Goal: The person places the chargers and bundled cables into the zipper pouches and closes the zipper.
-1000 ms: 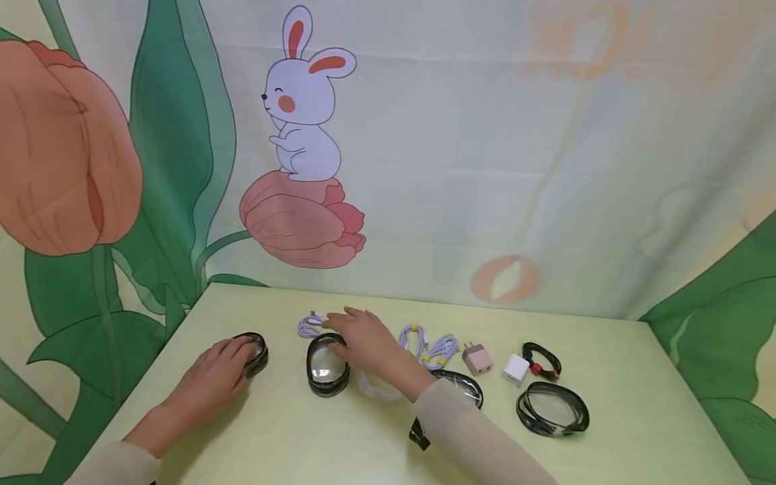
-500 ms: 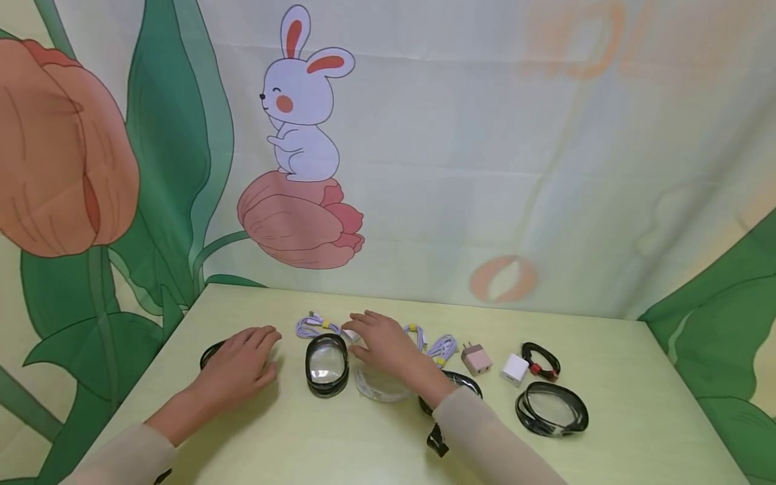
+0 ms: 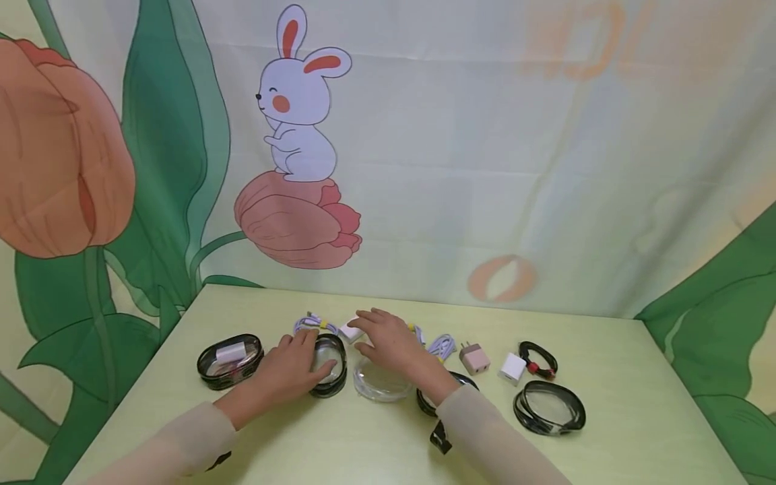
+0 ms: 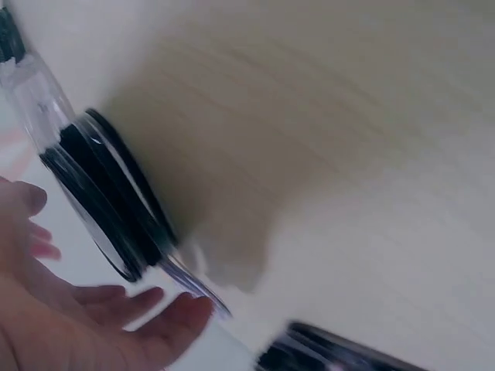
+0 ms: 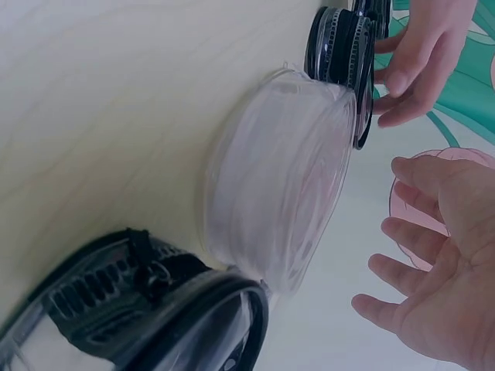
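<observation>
My left hand (image 3: pixel 287 367) reaches over a black-rimmed clear oval pouch (image 3: pixel 330 346), fingers at its far left edge and thumb over its near side. In the left wrist view the fingers lie loosely alongside this pouch (image 4: pixel 112 197) without curling round it. Above a clear round container (image 3: pixel 380 386) hovers my right hand (image 3: pixel 391 345), fingers spread; the right wrist view shows a gap between that hand (image 5: pixel 445 259) and the container (image 5: pixel 271 174). On the far left sits another black-rimmed pouch (image 3: pixel 212 372) with a white charger (image 3: pixel 231 353) inside.
Behind the hands lie a purple cable (image 3: pixel 310 325) and a white block (image 3: pixel 350 331). Rightward are another purple cable (image 3: pixel 444 345), a pink charger (image 3: pixel 474 358), a white charger (image 3: pixel 512 368), a black cable (image 3: pixel 548 359) with a red tie, and black-rimmed pouches, one at far right (image 3: pixel 550 408).
My left hand has left the far-left pouch and moved right to the second pouch. The right hand has shifted slightly right, from beside the second pouch to over the clear container.
</observation>
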{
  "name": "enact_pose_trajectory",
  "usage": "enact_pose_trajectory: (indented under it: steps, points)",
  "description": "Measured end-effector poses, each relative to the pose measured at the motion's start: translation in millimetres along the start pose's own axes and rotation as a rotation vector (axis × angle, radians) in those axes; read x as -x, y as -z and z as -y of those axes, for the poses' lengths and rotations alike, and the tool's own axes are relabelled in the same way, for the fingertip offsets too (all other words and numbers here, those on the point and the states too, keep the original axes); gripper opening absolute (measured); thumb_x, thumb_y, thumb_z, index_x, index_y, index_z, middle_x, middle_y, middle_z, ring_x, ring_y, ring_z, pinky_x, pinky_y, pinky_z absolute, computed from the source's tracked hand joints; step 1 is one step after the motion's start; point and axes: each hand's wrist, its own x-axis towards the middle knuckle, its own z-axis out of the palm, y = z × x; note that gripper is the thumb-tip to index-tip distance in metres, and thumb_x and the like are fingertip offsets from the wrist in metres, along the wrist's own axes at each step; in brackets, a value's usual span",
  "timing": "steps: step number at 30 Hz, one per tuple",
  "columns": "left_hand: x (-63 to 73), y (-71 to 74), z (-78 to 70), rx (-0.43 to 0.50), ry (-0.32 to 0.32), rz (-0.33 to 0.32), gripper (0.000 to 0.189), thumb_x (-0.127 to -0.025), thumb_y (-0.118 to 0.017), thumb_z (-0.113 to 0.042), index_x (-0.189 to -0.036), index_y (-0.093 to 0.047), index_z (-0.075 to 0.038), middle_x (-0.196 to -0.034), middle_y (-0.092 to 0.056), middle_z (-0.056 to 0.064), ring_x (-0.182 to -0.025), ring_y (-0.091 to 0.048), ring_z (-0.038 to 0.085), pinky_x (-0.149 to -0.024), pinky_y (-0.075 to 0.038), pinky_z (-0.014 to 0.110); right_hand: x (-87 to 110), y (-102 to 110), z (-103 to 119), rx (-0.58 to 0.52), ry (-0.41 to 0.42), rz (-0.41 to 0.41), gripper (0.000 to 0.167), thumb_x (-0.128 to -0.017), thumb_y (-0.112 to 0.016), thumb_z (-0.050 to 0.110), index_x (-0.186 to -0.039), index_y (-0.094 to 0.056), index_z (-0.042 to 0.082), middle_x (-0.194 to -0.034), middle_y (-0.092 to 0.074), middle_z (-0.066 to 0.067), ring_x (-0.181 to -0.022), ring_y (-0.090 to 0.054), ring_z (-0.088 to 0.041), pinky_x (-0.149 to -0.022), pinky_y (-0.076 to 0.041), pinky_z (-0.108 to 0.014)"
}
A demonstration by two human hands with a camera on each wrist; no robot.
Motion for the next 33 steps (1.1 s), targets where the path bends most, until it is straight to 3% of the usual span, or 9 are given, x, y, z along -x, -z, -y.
enact_pose_trajectory:
  steps: [6, 13, 17, 21, 25, 27, 30, 33]
  points:
    - [-11.6, -7.7, -19.9, -0.006, 0.141, 0.045, 0.094, -0.092, -0.056, -0.070, -0.142, -0.045, 0.010, -0.136, -0.053, 0.031, -0.117, -0.054, 0.051, -0.080, -0.055, 0.061, -0.6, 0, -4, 0.004, -0.017, 0.005, 0.041, -0.100, -0.067, 0.029, -0.139, -0.062, 0.017, -0.151, -0.052, -0.009, -0.140, -0.047, -0.033, -0.114, -0.040, -0.046]
    - [-16.0, -12.1, -25.3, -0.019, 0.154, 0.058, 0.091, -0.090, -0.067, -0.060, -0.141, -0.045, 0.012, -0.136, -0.050, 0.034, -0.120, -0.051, 0.053, -0.079, -0.056, 0.060, -0.7, 1, -4, 0.002, -0.023, 0.011, 0.041, -0.100, -0.067, 0.029, -0.139, -0.062, 0.018, -0.152, -0.051, -0.008, -0.141, -0.046, -0.032, -0.115, -0.039, -0.045]
    - [-15.4, -7.4, -17.5, -0.006, 0.094, 0.128, 0.088, -0.086, -0.075, -0.049, -0.146, -0.043, 0.008, -0.139, -0.045, 0.034, -0.122, -0.047, 0.054, -0.080, -0.055, 0.060, 0.2, 2, -4, -0.011, -0.033, 0.018, 0.040, -0.100, -0.067, 0.029, -0.139, -0.062, 0.017, -0.152, -0.051, -0.009, -0.141, -0.046, -0.032, -0.113, -0.041, -0.046]
    - [-12.5, 6.0, -4.9, 0.003, -0.043, 0.257, 0.084, -0.083, -0.081, -0.033, -0.151, -0.042, -0.002, -0.147, -0.042, 0.024, -0.128, -0.043, 0.052, -0.088, -0.049, 0.064, 0.9, 2, -4, -0.015, -0.040, 0.035, 0.041, -0.100, -0.067, 0.028, -0.139, -0.062, 0.017, -0.153, -0.050, -0.008, -0.141, -0.046, -0.033, -0.113, -0.041, -0.046]
    - [-8.8, 22.6, 2.9, 0.011, -0.206, 0.368, 0.084, -0.079, -0.083, -0.010, -0.153, -0.041, -0.011, -0.157, -0.038, 0.015, -0.139, -0.036, 0.049, -0.100, -0.036, 0.075, 0.8, 1, -3, -0.012, -0.044, 0.037, 0.041, -0.100, -0.067, 0.027, -0.139, -0.062, 0.017, -0.153, -0.050, -0.008, -0.141, -0.047, -0.033, -0.113, -0.041, -0.046]
    - [-6.5, 28.9, 3.3, 0.035, -0.230, 0.399, 0.088, -0.078, -0.083, -0.006, -0.154, -0.040, -0.014, -0.160, -0.035, 0.014, -0.142, -0.032, 0.050, -0.103, -0.028, 0.080, 0.2, 1, -3, -0.017, -0.043, 0.037, 0.041, -0.100, -0.067, 0.026, -0.139, -0.062, 0.017, -0.153, -0.050, -0.009, -0.141, -0.046, -0.033, -0.113, -0.041, -0.046]
    - [-3.4, 30.5, 0.6, 0.055, -0.152, 0.345, 0.083, -0.085, -0.080, -0.019, -0.156, -0.037, -0.014, -0.159, -0.037, 0.015, -0.139, -0.034, 0.053, -0.103, -0.027, 0.081, -1.6, 0, -3, -0.017, -0.038, 0.030, 0.041, -0.100, -0.067, 0.027, -0.139, -0.062, 0.017, -0.152, -0.050, -0.008, -0.141, -0.046, -0.033, -0.113, -0.041, -0.046]
    - [-1.0, 26.0, -5.1, 0.043, 0.008, 0.227, 0.079, -0.092, -0.069, -0.046, -0.154, -0.038, -0.009, -0.153, -0.043, 0.021, -0.129, -0.042, 0.056, -0.096, -0.036, 0.078, -4.5, 1, -1, -0.012, -0.029, 0.022, 0.040, -0.100, -0.067, 0.026, -0.139, -0.062, 0.018, -0.152, -0.051, -0.008, -0.141, -0.046, -0.032, -0.112, -0.042, -0.046]
